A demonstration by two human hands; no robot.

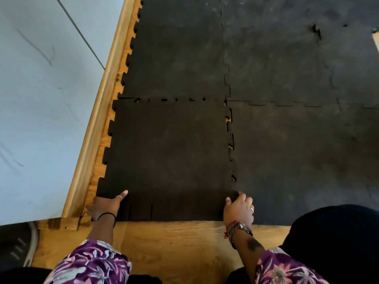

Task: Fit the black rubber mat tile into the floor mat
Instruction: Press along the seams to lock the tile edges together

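Head view: black rubber tile (166, 152) lies in near-left gap of floor mat (297, 78), beside wood skirting (96, 128). Left hand (106, 204) grips tile's near-left corner, index finger extended on top. Right hand (239, 209) curled over near-right corner, holding edge. Far & right seams w/ gaps, wood floor (174, 249) showing thru. Likely next: slide tile forward & right, align tabs, press seams flat. Tile matte, grainy, puzzle-tab edges.
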